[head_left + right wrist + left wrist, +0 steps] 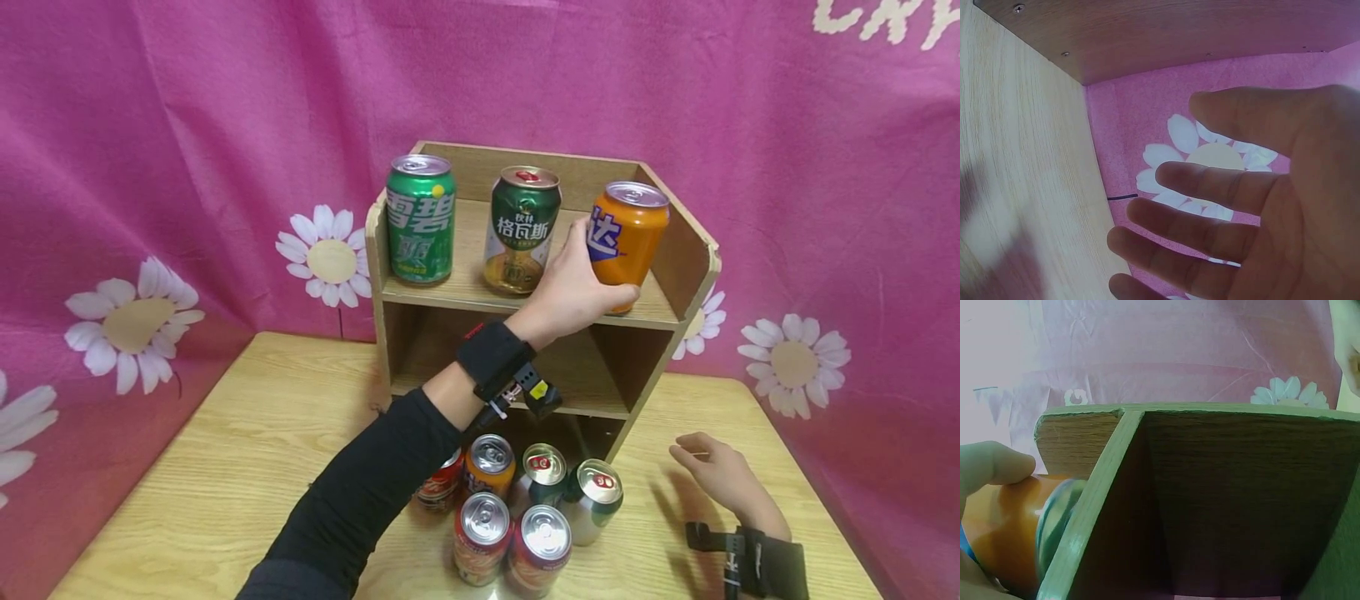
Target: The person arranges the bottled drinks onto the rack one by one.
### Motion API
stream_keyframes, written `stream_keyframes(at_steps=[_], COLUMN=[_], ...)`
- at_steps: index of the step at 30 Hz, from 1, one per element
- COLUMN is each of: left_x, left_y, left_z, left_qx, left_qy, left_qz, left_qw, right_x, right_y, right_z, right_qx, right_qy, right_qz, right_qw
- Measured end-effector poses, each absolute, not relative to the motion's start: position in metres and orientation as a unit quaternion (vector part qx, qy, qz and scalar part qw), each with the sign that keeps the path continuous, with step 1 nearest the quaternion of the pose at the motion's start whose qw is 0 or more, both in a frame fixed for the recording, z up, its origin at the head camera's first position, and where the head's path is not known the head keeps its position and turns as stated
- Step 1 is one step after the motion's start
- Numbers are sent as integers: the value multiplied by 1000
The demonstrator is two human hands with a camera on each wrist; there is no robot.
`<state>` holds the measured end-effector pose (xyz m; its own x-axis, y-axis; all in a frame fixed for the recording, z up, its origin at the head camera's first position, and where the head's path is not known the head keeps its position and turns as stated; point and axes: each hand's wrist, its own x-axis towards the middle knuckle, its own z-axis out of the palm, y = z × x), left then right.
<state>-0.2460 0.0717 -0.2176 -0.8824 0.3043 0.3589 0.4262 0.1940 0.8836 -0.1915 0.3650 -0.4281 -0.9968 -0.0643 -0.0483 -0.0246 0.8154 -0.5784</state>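
My left hand (573, 287) grips an orange soda can (637, 233) at the right end of the wooden shelf's top board (468, 287). The thumb lies across the can's lower front, and the left wrist view shows the can's base (1063, 519) right at the board's front edge. To its left on the same board stand a dark green and gold kvass can (522, 229) and a green Sprite can (422, 221), both upright. Right of the shelf, my right hand (723, 475) hovers over the table with relaxed fingers (1204, 225) and holds nothing.
Several cans stand grouped on the table before the shelf: two peach-red cans (483, 550), an orange can (490, 479), a red can (438, 492) partly behind my left sleeve, and two kvass cans (592, 508). A pink flowered cloth (225, 100) hangs behind the table.
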Motion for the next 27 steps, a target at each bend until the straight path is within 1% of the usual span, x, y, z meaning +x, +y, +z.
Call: stream_keyframes(at_steps=[4,7,9,14,17,22,27], left_x=[-245,-245,-246,-247,-248,-248,-247], left_y=[74,75,74,70,69,69,74], left_z=[-219,-219,-218,-216,-216,-216,-217], left_qx=[-226,-223,-226,-240,-243,-239,-228], left_qy=[-789,-796,-789,-762,-766,-777,-801], left_qz=[-566,-556,-566,-600,-595,-583,-552], left_qw=[81,87,77,28,18,24,51], right_x=[-191,-191,-191,-192,-193,-193,-192], right_y=[365,365,365,366,367,366,366], right_z=[-428,-428,-428,-429,-429,-429,-429], right_qx=[-20,-17,-16,-14,-13,-14,-13], right_qy=[953,953,953,953,952,951,951], right_qz=[-300,-300,-300,-300,-302,-306,-305], right_qw=[37,39,38,41,43,44,43])
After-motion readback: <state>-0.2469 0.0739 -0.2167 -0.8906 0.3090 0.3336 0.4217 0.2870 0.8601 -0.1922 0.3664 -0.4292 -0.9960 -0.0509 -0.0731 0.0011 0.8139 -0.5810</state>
